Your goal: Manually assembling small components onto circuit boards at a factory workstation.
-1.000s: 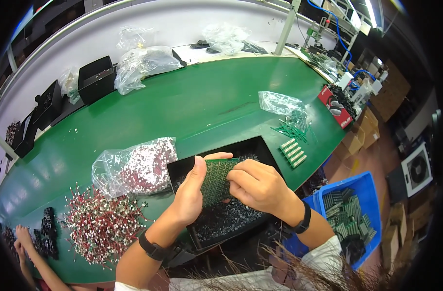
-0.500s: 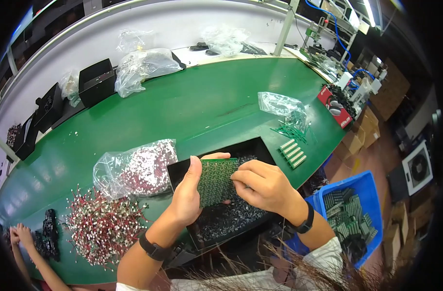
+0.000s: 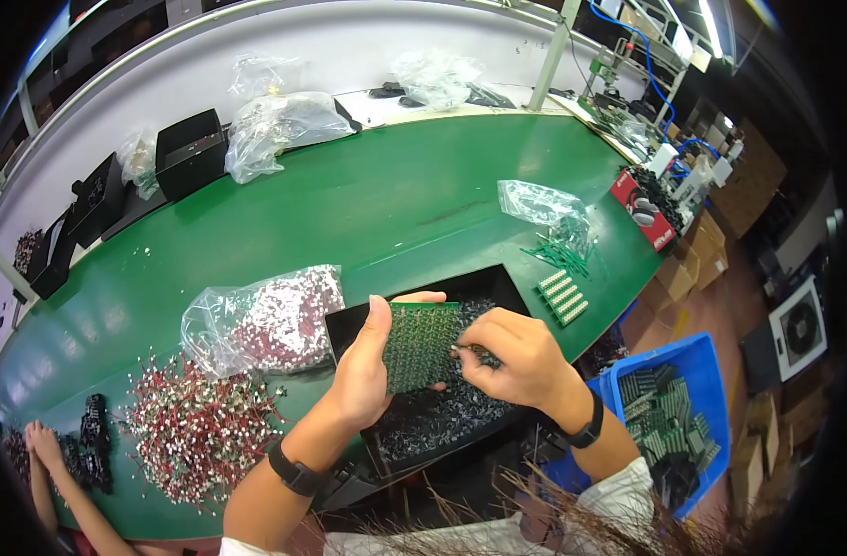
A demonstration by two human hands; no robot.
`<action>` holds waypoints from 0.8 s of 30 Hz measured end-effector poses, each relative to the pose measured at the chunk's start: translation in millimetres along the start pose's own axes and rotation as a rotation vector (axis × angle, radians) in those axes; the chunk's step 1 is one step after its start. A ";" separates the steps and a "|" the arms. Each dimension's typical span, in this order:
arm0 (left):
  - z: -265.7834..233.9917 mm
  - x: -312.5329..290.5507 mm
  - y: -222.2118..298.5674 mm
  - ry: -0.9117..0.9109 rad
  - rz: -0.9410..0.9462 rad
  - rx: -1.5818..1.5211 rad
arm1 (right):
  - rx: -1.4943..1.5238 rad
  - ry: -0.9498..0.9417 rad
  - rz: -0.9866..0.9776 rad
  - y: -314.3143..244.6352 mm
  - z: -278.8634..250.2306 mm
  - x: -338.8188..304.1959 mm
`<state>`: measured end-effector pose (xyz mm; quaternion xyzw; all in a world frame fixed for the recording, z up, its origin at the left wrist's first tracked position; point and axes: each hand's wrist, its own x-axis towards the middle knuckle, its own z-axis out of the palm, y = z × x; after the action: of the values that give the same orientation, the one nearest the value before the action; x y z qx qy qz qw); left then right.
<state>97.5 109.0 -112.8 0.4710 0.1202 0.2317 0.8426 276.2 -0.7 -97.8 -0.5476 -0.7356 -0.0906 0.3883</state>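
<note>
Over the black tray (image 3: pixel 484 285), the left hand (image 3: pixel 360 375) grasps the green circuit board (image 3: pixel 419 345); if the thumb loosens, the board may slip into the dark scraps (image 3: pixel 433 428). The right hand (image 3: pixel 511 360) bends its fingertips near the board's right edge, but whether they pinch something I cannot tell. Around are the green table (image 3: pixel 349 204), the blue bin (image 3: pixel 706 372) at near right, the wire heap (image 3: pixel 199 435) and the clear bag (image 3: pixel 284 320) at left, and the white-rowed board (image 3: pixel 562 296) to the right, beyond the tray's blocking wall.

Glossy tabletop (image 3: pixel 349 195), rough circuit board (image 3: pixel 418 345)
</note>
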 end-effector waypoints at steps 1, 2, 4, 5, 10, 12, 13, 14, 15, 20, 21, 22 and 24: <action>0.5 0.4 0.0 -0.002 0.004 0.005 | -0.007 -0.011 -0.033 -1.0 1.6 1.8; -0.4 -0.2 0.2 0.001 0.005 0.005 | -0.020 -0.040 -0.041 -2.8 2.4 2.7; -2.6 -1.1 0.7 0.006 -0.004 -0.001 | -0.025 -0.035 -0.055 -3.1 5.7 2.6; -2.7 -0.9 0.2 0.007 -0.003 0.000 | -0.036 -0.031 -0.068 -3.4 6.3 2.3; -1.2 0.2 0.1 -0.001 0.002 0.032 | -0.074 -0.016 -0.062 -6.3 8.4 -1.2; -1.9 -0.8 -1.3 0.003 0.005 0.050 | -0.066 0.001 -0.059 -3.7 12.0 -3.5; -2.1 -1.4 -2.0 0.005 0.008 0.066 | -0.041 0.002 -0.058 -2.1 13.6 -5.1; -1.8 -1.7 -1.6 0.004 0.008 0.066 | -0.018 0.003 -0.055 -1.6 13.9 -5.5; -1.4 -2.1 -1.1 0.000 0.007 0.063 | -0.019 0.003 -0.055 -2.1 13.4 -5.0; -3.7 -0.5 -2.8 0.026 0.007 0.038 | 0.000 0.080 -0.006 -3.9 -5.3 -4.1; -1.9 0.7 -2.4 0.040 0.005 0.009 | -0.005 0.054 0.032 -3.9 -9.9 -3.5; -1.5 0.4 -2.3 0.054 0.004 -0.019 | -0.017 0.027 0.026 -1.8 -8.3 -2.4; 0.5 0.6 -1.6 0.044 0.001 -0.020 | -0.055 0.002 0.031 -3.8 -9.3 -1.0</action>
<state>98.7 108.2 -113.9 0.4574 0.1360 0.2436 0.8443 277.3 -8.1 -91.0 -0.5692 -0.7239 -0.1053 0.3754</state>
